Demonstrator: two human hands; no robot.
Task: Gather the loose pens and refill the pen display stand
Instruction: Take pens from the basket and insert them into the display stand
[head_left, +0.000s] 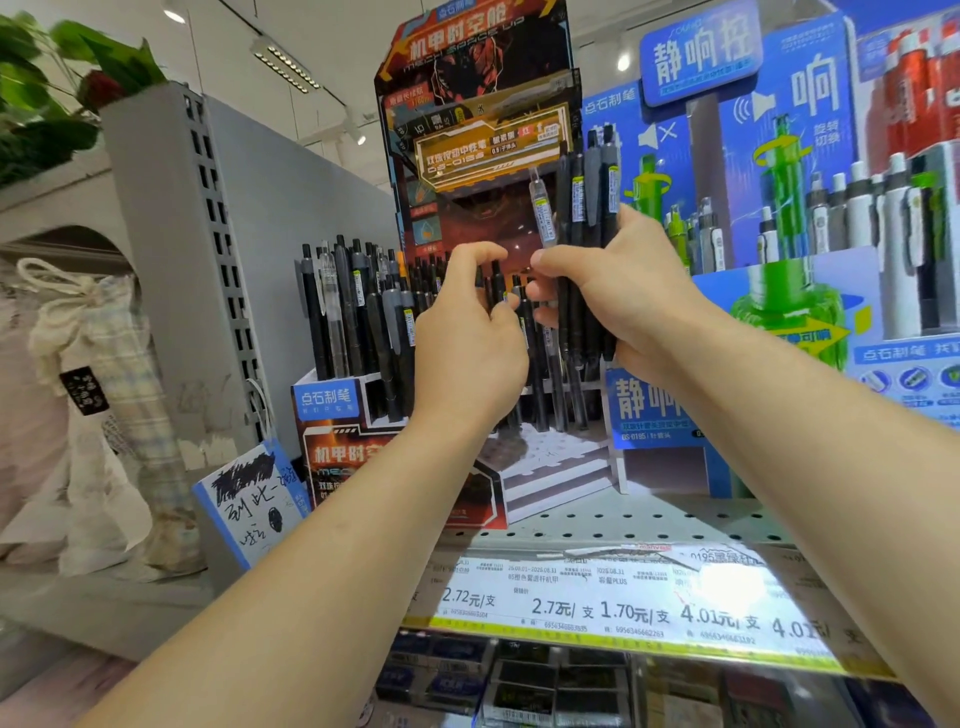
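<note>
A dark cardboard pen display stand (353, 447) with a red and black header sits on the shelf. Several black pens (358, 312) stand upright in its left slots. My right hand (623, 296) is shut on a bundle of black pens (587, 208), held upright in front of the stand's middle; one clear pen tilts out of the bundle. My left hand (467, 338) pinches a single black pen (497, 283) right beside the bundle, over the stand's centre slots. The slots behind my hands are partly hidden.
A blue display (779, 208) with green and white pens stands to the right. A perforated grey shelf (649, 519) carries price labels (597, 603) along its front edge. A scribbled test pad (254, 493) leans at the left, beside a grey divider panel (208, 249) and cloth bags (98, 389).
</note>
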